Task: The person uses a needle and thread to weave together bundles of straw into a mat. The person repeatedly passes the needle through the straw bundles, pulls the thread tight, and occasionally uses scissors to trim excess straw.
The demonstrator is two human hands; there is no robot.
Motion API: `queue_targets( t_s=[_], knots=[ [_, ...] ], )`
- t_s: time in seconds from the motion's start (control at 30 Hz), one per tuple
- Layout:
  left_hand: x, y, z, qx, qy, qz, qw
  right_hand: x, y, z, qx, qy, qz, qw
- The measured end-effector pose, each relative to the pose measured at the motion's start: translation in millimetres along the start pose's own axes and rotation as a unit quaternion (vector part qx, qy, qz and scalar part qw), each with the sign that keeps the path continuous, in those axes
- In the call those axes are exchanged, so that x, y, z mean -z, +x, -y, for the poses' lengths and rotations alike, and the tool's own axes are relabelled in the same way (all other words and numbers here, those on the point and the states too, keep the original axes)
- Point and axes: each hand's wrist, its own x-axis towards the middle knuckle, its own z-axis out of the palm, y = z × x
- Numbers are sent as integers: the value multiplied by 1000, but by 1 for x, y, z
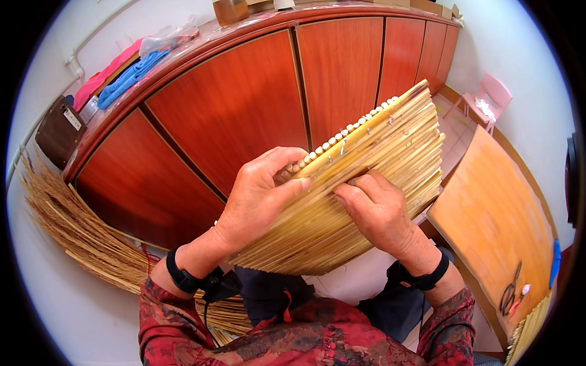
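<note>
A mat of yellow plant stalks [305,235] laid side by side is held up before me, tilted, its far edge lined with round cut ends. My left hand [256,192] is closed on that far edge, thumb on the upper face and fingers over the rim. On the mat's face, right of the left hand, my right hand [378,210] is curled with thumb and finger pinched against the stalks; whatever lies between them is hidden. A short pale thread end [343,145] sticks up near the far edge, among several small stitches.
Behind the mat stands a long red wooden cabinet [244,91], with blue cloth [131,79] on top. An orange-brown board [494,213] at right carries scissors [510,293]. Bundled dry stalks [85,238] lie at left. A pink chair [488,97] stands far right.
</note>
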Motion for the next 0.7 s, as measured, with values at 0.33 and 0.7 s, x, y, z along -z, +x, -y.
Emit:
queue_targets(
  t_s=[0.33, 0.7],
  knots=[
    [-9, 7, 17, -33, 15, -17, 999, -15, 23, -4, 63, -60, -31, 996],
    [-16, 20, 28, -42, 55, -21, 997, -13, 33, -17, 139, -70, -29, 987]
  ],
)
